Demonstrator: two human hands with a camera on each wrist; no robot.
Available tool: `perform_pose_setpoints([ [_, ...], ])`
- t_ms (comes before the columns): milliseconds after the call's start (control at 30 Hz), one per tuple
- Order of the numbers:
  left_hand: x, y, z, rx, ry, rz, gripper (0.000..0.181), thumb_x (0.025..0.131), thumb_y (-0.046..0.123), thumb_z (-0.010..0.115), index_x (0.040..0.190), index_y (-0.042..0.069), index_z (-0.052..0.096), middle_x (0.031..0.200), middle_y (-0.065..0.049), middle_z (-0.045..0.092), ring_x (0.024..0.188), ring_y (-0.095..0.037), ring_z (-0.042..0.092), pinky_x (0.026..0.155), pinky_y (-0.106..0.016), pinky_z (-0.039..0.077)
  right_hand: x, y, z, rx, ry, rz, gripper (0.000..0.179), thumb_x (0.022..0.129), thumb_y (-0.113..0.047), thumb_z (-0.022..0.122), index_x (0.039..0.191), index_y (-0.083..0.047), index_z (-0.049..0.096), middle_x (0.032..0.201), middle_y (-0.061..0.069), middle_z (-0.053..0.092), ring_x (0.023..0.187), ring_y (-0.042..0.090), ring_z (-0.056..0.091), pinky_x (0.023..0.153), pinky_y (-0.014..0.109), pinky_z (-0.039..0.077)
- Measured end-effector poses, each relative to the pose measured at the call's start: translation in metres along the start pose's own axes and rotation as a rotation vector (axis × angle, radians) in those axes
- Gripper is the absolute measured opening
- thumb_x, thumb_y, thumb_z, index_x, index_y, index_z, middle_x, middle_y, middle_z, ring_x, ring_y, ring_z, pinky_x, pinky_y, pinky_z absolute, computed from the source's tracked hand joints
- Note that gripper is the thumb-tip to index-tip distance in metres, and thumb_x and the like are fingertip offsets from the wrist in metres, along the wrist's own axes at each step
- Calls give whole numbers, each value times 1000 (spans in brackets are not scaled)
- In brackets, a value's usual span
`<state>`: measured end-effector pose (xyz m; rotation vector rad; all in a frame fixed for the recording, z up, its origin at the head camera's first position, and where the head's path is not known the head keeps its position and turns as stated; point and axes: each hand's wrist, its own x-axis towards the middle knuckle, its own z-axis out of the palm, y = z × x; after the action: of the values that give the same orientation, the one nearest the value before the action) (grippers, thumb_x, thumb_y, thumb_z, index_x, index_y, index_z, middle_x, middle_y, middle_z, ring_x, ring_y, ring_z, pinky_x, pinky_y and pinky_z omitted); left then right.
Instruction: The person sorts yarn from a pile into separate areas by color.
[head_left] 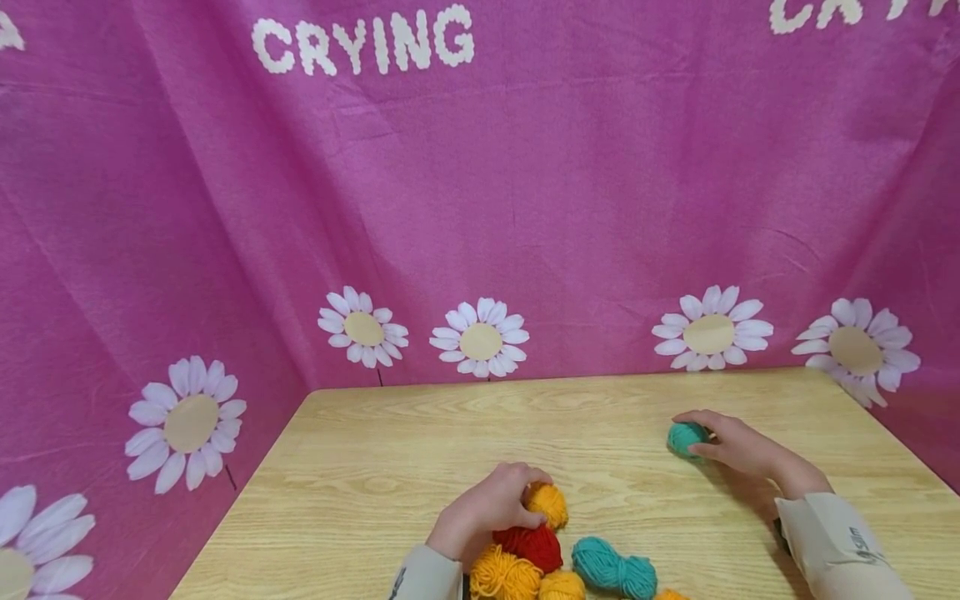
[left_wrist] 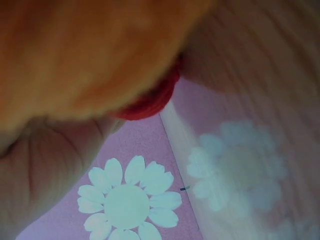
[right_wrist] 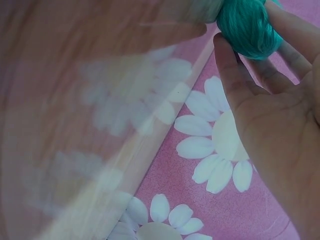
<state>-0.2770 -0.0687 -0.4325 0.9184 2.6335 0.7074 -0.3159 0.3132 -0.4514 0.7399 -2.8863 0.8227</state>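
Observation:
Toward the far right of the table, my right hand holds a teal yarn ball between thumb and fingers. The right wrist view shows the same teal yarn at the fingertips of the right hand. My left hand has its thumb and fingers around a yellow yarn ball. Just below the thumb lies a red yarn ball. In the left wrist view, blurred orange-yellow yarn covers much of the left hand, and red yarn shows behind.
Nearer me lie a loose yellow yarn bundle, another yellow ball and a teal skein tied at its middle. A bit of yellow yarn is cut by the frame's bottom. A pink flowered cloth hangs behind the wooden table.

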Motion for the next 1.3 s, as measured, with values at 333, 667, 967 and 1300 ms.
perform_pose_setpoints([
  [333, 2, -1, 1, 42, 10, -2, 44, 85, 17, 76, 126, 11, 64, 112, 1, 67, 85, -4, 49, 75, -14, 46, -1, -2, -3, 3, -28, -5, 45, 90, -18, 68, 129, 2, 56, 127, 22, 61, 114, 34, 56, 89, 23, 49],
  [667, 3, -1, 0, 71, 32, 7, 45, 84, 16, 76, 126, 10, 64, 108, 1, 65, 83, -4, 47, 75, -14, 44, -1, -2, -2, 3, -9, -4, 45, 90, -17, 68, 129, 2, 56, 128, 22, 60, 114, 34, 56, 88, 24, 50],
  [967, 4, -1, 0, 93, 51, 12, 45, 84, 16, 76, 126, 10, 63, 107, 1, 64, 83, -4, 47, 75, -14, 44, -1, -1, -1, -1, -5, 4, 45, 89, -16, 69, 129, 1, 56, 128, 22, 60, 114, 36, 55, 89, 25, 50],
  [1300, 4, -4, -2, 67, 105, -7, 46, 81, 13, 76, 125, 9, 63, 105, 0, 63, 83, -5, 48, 74, -14, 46, -1, 0, -1, 10, -15, 11, 46, 89, -17, 69, 130, 1, 56, 129, 23, 59, 115, 37, 55, 89, 25, 50],
])
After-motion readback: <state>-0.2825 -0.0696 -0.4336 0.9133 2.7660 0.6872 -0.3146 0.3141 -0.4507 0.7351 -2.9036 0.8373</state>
